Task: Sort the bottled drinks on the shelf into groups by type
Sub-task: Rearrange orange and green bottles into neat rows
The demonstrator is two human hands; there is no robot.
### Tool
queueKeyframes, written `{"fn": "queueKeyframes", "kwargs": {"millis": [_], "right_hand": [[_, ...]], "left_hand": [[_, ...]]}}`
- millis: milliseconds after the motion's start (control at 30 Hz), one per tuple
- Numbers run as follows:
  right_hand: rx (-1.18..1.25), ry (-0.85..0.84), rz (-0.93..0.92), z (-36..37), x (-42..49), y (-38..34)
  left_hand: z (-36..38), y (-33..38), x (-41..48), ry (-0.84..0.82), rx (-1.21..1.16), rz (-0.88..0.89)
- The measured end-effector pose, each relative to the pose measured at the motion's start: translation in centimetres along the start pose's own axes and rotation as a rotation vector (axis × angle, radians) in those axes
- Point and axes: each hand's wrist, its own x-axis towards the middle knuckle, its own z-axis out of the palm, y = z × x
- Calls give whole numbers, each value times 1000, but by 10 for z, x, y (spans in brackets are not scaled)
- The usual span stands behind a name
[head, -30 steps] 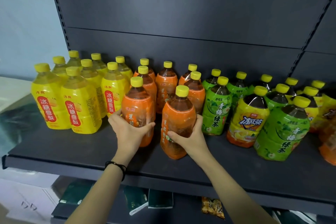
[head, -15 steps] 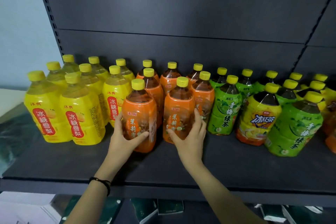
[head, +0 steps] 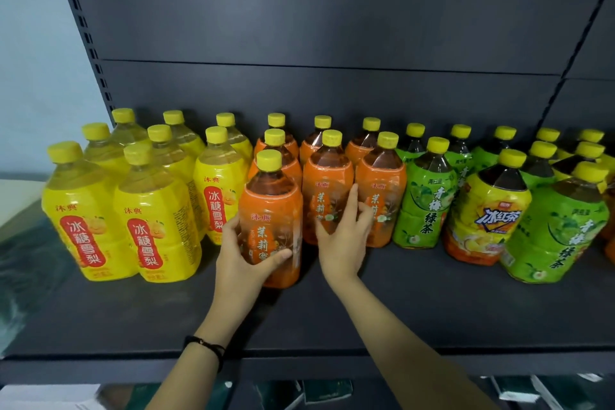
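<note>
Yellow-capped bottles stand in groups on a dark shelf (head: 416,306): yellow pear drinks (head: 156,220) at the left, orange jasmine tea in the middle, green tea (head: 422,206) at the right. One yellow iced-tea bottle (head: 486,220) stands among the green ones. My left hand (head: 244,263) grips the front orange bottle (head: 271,206), thumb across its label. My right hand (head: 342,240) touches the second-row orange bottle (head: 327,183) with straight fingers, fingertips also reaching its right neighbour (head: 381,190).
The shelf's back panel (head: 332,90) rises right behind the bottles. More green and yellow-labelled bottles crowd the far right edge (head: 589,156). Bare shelf runs along the front. Packets lie on a lower shelf (head: 326,393) below.
The orange bottle under my right hand has gone from the front back into the second row, upright. My left hand keeps hold of the front orange bottle.
</note>
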Motion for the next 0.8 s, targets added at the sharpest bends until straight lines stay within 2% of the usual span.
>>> {"fn": "queueKeyframes", "kwargs": {"millis": [67, 167, 267, 333, 500, 800], "right_hand": [[105, 86, 27, -9, -4, 11], [130, 231, 91, -26, 2, 34], [148, 84, 174, -34, 20, 48], [154, 1, 181, -37, 30, 51], [151, -42, 168, -43, 33, 54], [144, -141, 135, -58, 30, 60]], "left_hand": [[-2, -2, 2, -40, -32, -14], [-7, -5, 6, -152, -67, -52], [-15, -7, 12, -201, -77, -62], [-15, -5, 11, -178, -68, -54], [2, 2, 2, -71, -5, -21], [10, 3, 2, -39, 31, 0]]}}
